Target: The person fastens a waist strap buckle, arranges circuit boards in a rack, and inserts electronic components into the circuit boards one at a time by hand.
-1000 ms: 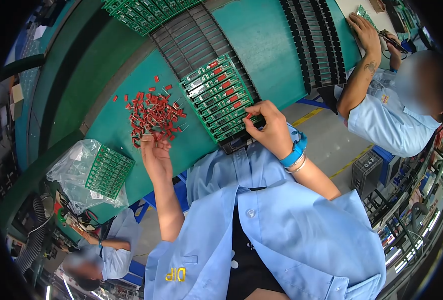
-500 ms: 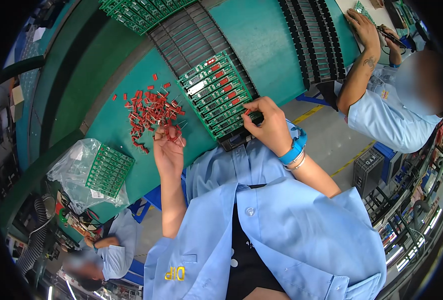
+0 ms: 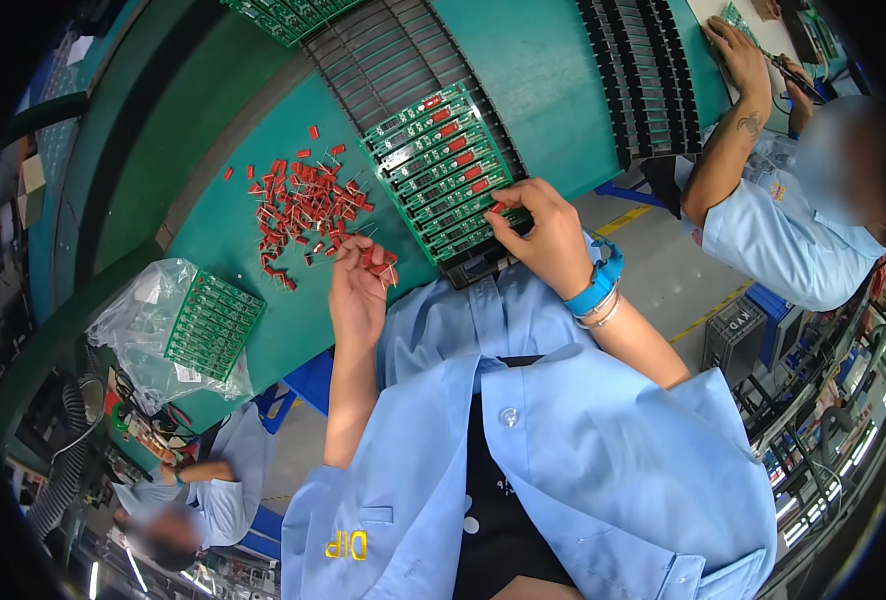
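Several red components with wire leads are pinched in my left hand [image 3: 360, 290], at the lower right edge of a loose pile of red components [image 3: 303, 205] on the green table. My right hand [image 3: 543, 232], with a blue wristband, has thumb and forefinger closed on one red component [image 3: 498, 209] at the right edge of a green circuit board panel [image 3: 433, 175]. Red components sit in a row on the upper strips of this panel. The panel rests on a black slatted rack [image 3: 388, 60].
More green boards [image 3: 288, 15] stand at the top. Another black rack [image 3: 643, 80] lies to the right. At lower left, a board panel [image 3: 215, 325] rests on a clear plastic bag [image 3: 138, 320]. Co-workers sit at the right and lower left; one holds a tool.
My left hand has come away from the pile, toward the right and upward, with several red components in its fingers. My right hand stays at the panel's edge, still pinching a component.
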